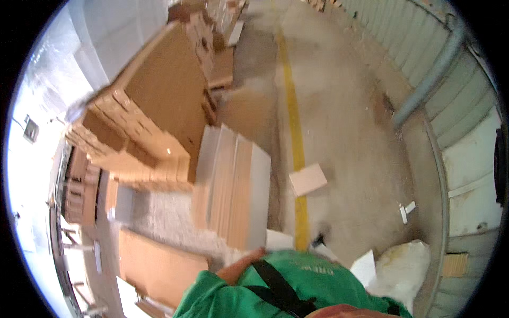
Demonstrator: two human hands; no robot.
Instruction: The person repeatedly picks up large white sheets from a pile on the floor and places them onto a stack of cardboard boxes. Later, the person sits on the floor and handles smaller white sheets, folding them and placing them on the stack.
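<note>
My left forearm (241, 267) comes out of a green sleeve and bends in front of my green shirt (297, 275). Only a blurred bit of my left hand (258, 254) shows at the shirt's edge; its fingers are hidden. Closest to it stands a stack of flat panels (233, 185), brown at the edges with a pale face; I cannot tell whether the hand touches them. Some bare skin of my right arm (347, 311) shows at the lower edge, while the right hand is out of sight.
Tall stacked cardboard (159, 79) rises at the left. A brown board (159, 267) lies at the lower left. On the floor, a loose panel (308, 179) overlaps the yellow line (290, 100). A whitish sack (405, 267) and a slanted pipe (432, 77) are at the right.
</note>
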